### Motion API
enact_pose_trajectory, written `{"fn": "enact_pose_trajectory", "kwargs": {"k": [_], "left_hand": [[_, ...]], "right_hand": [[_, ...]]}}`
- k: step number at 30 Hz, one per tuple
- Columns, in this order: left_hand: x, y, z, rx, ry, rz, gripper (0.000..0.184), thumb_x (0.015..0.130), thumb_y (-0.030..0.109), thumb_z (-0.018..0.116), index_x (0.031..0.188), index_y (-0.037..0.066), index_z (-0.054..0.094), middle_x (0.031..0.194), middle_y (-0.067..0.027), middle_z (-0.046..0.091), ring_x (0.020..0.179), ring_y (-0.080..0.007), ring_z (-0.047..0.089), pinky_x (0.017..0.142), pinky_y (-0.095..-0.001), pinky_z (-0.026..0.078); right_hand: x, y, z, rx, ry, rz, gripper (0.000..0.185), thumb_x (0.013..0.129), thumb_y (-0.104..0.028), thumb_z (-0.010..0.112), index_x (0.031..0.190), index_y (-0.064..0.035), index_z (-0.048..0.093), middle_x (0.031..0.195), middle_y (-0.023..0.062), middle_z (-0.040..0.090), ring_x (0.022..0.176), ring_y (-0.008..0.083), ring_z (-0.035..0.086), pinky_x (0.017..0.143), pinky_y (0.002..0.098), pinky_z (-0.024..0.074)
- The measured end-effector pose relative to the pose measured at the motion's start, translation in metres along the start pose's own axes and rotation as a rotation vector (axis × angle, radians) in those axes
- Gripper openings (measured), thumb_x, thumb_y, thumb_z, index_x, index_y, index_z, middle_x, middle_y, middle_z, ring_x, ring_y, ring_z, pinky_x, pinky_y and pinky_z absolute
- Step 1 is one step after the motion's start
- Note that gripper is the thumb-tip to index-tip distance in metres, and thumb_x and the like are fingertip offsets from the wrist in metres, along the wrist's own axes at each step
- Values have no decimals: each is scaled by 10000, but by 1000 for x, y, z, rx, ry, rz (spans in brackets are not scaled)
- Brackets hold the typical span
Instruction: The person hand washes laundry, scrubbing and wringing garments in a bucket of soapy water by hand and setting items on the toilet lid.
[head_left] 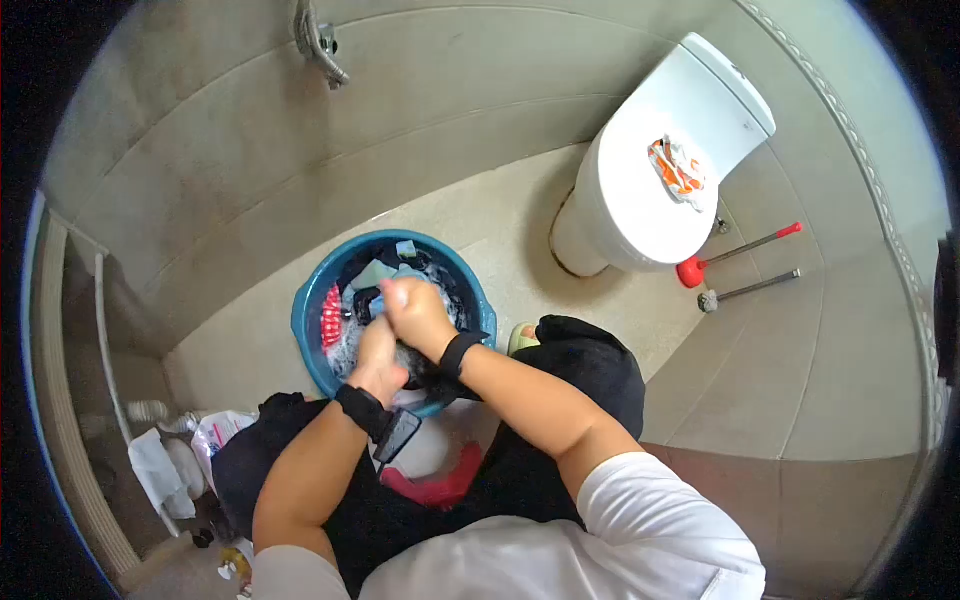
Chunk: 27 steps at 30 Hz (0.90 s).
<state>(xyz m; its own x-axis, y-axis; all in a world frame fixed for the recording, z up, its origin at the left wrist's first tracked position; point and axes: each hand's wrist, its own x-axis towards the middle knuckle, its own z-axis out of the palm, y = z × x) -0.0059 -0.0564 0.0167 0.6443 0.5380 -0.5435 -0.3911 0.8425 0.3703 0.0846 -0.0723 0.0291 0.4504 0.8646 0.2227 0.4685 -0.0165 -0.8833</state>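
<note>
A blue basin (pixel 308 300) on the floor holds soapy water and wet clothes. Over it my left hand (pixel 377 358) and my right hand (pixel 420 318) meet, fingers closed against each other. Whatever is between them is hidden. Dark cloth (pixel 425 368) lies just below my hands, partly covered by them. In the foam at the basin's left is a red-and-white patterned cloth (pixel 331 318). Pale cloth (pixel 372 276) shows behind my hands, with a small light-blue piece (pixel 405 248) near the far rim. Black bands circle both wrists.
A white toilet (pixel 630 200) with a crumpled orange-and-white packet (pixel 678 172) on its lid stands at right. A red plunger (pixel 692 270) and a brush (pixel 709 300) lean by the wall. A hose (pixel 325 55) hangs above; a red-and-white stool (pixel 440 480) is between my legs.
</note>
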Motion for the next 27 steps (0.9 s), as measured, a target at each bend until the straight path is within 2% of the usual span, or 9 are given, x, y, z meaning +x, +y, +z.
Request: {"fn": "enact_pose_trajectory", "kwargs": {"k": [2,7,9,12,15,19,21,24,27], "left_hand": [[-16,2,16,249,221,3,295,860,237,491,1010,-2,576,961,-119,626,796,-240,634,679,-380,516],[-19,33,10,375,20,2,199,883,148,524,1038,29,558,941,-104,644,809,-234,649,731,-372,544],[-12,39,-7,267,11,26,201,908,175,503,1030,24,551,946,-109,638,826,-241,643,747,-394,536],[-5,41,-11,62,118,-65,212,923,193,474,1029,26,552,997,-130,624,902,-250,620,808,-419,509],[-14,25,-14,106,33,7,228,909,233,487,1018,49,566,987,-111,623,919,-224,602,798,-379,494],[-31,7,14,-146,-55,-15,203,882,268,514,928,89,598,918,-43,618,870,-179,588,746,-354,475],[-37,12,27,166,61,16,251,886,274,510,960,52,600,986,-95,633,907,-175,602,765,-342,489],[-24,21,23,197,-7,-89,251,873,234,534,991,21,593,962,-116,639,798,-228,632,772,-395,504],[-37,71,28,78,28,-73,510,911,478,416,1059,10,557,1018,-127,629,904,-221,603,793,-328,475]], "right_hand": [[4,0,-14,22,-62,203,324,848,-272,541,721,20,603,717,262,586,678,414,572,627,433,450],[9,17,-37,310,-419,377,362,822,-335,636,1015,-30,599,956,96,630,918,158,565,810,277,446],[5,-1,-46,549,-496,509,273,812,-191,640,1025,-24,603,902,83,635,787,127,585,693,268,480],[-5,-52,-35,57,-267,-88,190,784,-138,620,941,-32,625,778,122,647,724,202,626,632,304,481],[-32,-94,-17,-206,-161,-447,284,786,-301,636,718,-25,617,749,171,617,717,336,609,613,368,476],[-18,-76,-19,-169,-149,-302,325,837,-274,555,642,-16,588,709,207,594,662,399,566,594,459,449],[-2,-54,-27,-271,-76,-208,313,848,-267,534,671,-17,603,714,214,595,678,416,562,615,458,459],[21,-27,-40,-341,-221,44,303,857,-289,543,743,-17,611,705,207,590,688,382,586,628,426,464],[34,-14,-37,54,-345,140,359,865,-337,581,1033,-20,599,941,129,639,907,237,599,785,354,450]]}}
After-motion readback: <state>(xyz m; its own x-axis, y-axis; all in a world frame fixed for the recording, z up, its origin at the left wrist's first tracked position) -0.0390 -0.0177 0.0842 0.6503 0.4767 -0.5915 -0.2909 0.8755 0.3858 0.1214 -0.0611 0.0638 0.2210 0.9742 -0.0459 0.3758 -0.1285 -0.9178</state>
